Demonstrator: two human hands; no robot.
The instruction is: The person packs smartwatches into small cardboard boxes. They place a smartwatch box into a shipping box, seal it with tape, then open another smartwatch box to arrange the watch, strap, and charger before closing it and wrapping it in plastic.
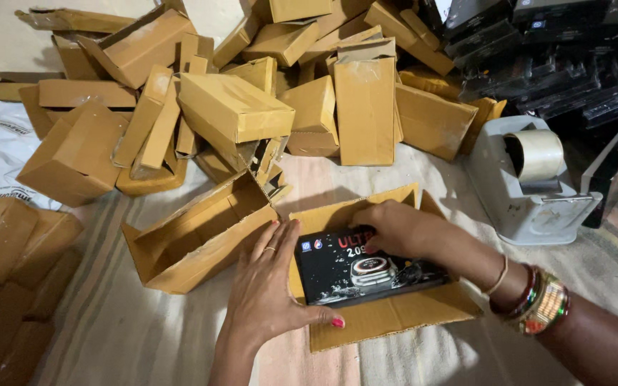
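Black product box (366,268) lay flat inside an open carton (388,314), which sat on the striped cloth (144,336) in front of the person. The left hand (270,282) was spread flat — fingers on the carton's left flap, thumb hooked along the near edge of the black box — so it pressed and steadied rather than gripped. The right hand (395,225) was curled over the far edge of the black box, fingertips tucked down between it and the carton's back wall; it touched the box but did not appear to have it clamped.

To seat the box well, it seemed best to keep it square to the carton walls, push down evenly at both ends, and hold the flaps clear so none got trapped beneath.

Just to the left stood another open carton (194,239), on its side. Behind lay a heap of closed cartons (237,107). A white tape dispenser (527,182) stood near the right hand, with dark boxes (552,64) stacked beyond it. Bangles (538,304) circled the right wrist.
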